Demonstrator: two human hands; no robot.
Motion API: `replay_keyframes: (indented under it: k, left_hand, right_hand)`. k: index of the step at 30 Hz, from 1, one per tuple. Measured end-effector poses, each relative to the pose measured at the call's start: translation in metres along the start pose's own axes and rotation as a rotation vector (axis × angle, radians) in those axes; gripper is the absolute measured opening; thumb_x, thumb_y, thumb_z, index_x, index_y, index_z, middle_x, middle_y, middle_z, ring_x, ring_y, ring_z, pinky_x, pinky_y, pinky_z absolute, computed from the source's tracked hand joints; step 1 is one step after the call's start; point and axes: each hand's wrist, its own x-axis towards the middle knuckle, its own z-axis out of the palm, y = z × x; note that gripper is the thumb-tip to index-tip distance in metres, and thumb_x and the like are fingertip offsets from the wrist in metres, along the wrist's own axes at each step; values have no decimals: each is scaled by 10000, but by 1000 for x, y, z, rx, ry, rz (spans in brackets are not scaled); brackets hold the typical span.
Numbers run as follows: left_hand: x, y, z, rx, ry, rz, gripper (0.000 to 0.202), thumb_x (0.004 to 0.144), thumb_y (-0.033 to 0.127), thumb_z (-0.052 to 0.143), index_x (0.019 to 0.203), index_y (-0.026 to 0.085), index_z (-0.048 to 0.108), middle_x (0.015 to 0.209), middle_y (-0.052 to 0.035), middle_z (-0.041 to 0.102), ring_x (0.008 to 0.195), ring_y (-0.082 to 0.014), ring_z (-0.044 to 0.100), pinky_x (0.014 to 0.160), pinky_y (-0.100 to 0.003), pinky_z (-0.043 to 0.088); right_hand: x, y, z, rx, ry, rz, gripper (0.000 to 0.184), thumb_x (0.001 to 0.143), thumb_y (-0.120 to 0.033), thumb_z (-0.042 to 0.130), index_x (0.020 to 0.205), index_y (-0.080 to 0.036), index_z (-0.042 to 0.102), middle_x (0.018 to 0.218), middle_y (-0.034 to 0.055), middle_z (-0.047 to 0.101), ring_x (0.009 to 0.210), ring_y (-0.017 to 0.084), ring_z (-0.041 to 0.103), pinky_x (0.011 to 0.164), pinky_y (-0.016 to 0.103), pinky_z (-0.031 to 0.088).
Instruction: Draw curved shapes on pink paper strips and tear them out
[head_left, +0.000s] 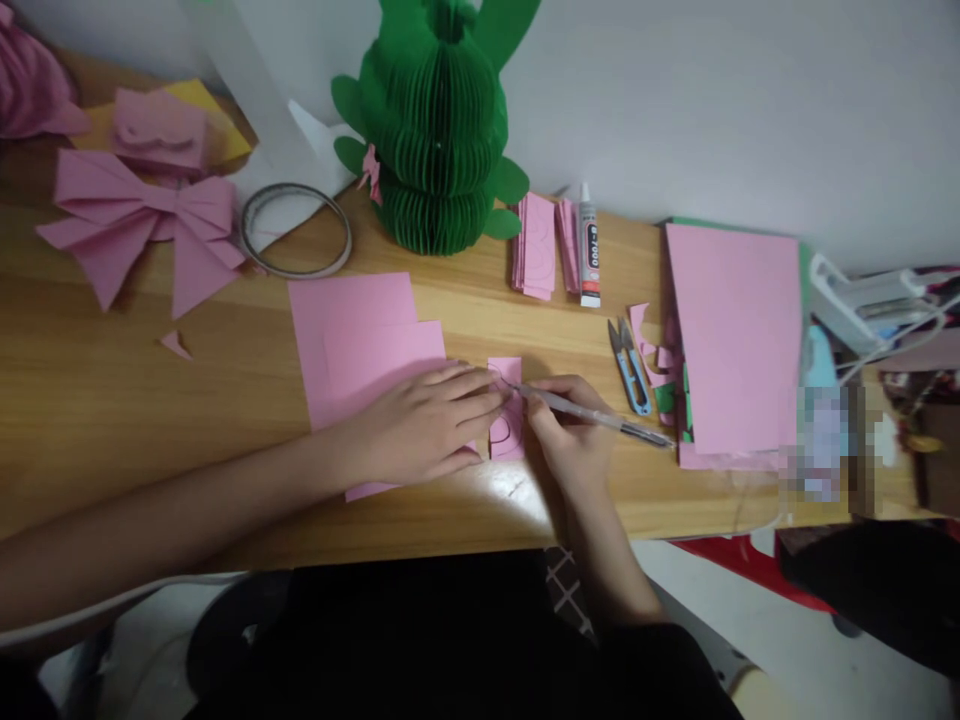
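Note:
My left hand (pixel 424 425) lies flat with fingers stretched out, pressing on pink paper sheets (pixel 360 335) and the edge of a small pink paper strip (pixel 508 420) with drawn outlines. My right hand (pixel 566 425) is closed round a pen (pixel 600 415), whose tip touches the top of the small strip near my left fingertips. Both hands rest on the wooden table (pixel 112 400) near its front edge.
A green honeycomb paper figure (pixel 439 130) stands at the back. Beside it are stacks of pink strips (pixel 536 245), a glue tube (pixel 589 245), blue snips (pixel 630 365), a pink sheet stack (pixel 735 330), a tape ring (pixel 296 230) and a pink paper bow (pixel 142 225).

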Motion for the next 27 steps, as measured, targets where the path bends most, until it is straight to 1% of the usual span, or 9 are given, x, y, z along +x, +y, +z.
replay_keyframes:
  k: [5,9,12,16,20,23,27]
  left_hand:
    - [0,-1,1,-10,15,-9,442,957,407,557,1303,132,566,1359,-101,635,1316,-265,520,1149,-390,338]
    - [0,-2,2,-28,14,-16,452,948,392,572,1319,136,550,1373,-96,626,1327,-257,511,1160,-379,323]
    - [-1,-2,2,-37,13,-14,488,940,385,587,1344,116,533,1398,-115,606,1345,-266,492,1167,-385,311]
    - [-2,-3,3,-65,4,-16,495,941,378,590,1361,124,524,1420,-120,588,1358,-265,481,1172,-396,303]
    - [-1,-3,2,-50,-4,-22,482,942,393,584,1348,139,534,1418,-105,592,1345,-262,496,1167,-394,317]
    - [-1,-2,2,-32,-5,-20,495,939,399,588,1350,130,531,1414,-107,595,1342,-261,499,1162,-390,325]
    - [-1,-3,2,-19,-10,-24,508,938,399,587,1359,121,523,1411,-112,598,1334,-264,506,1153,-397,337]
  right_hand:
    - [-2,1,-1,1,-16,-47,35,782,-244,696,789,-210,691,727,2,727,626,145,658,580,268,525]
    - [-6,1,-1,-19,-11,-32,44,791,-244,693,815,-207,689,724,-2,718,615,138,648,575,262,514]
    - [-10,1,-2,-29,11,-29,59,805,-261,692,826,-207,685,715,-6,704,603,133,638,570,260,508]
    - [-15,-1,-3,-87,21,-49,63,816,-269,675,824,-206,670,710,-2,690,584,131,623,555,261,502]
    - [-18,-5,-2,-145,33,-94,52,819,-258,657,820,-206,658,695,-3,684,572,130,625,551,259,503]
    - [-20,-7,-2,-194,45,-120,49,814,-252,639,799,-206,648,665,-8,674,547,128,616,531,254,491]
    - [-23,-9,-1,-232,53,-139,43,812,-242,638,800,-203,652,672,4,691,568,140,638,550,266,503]
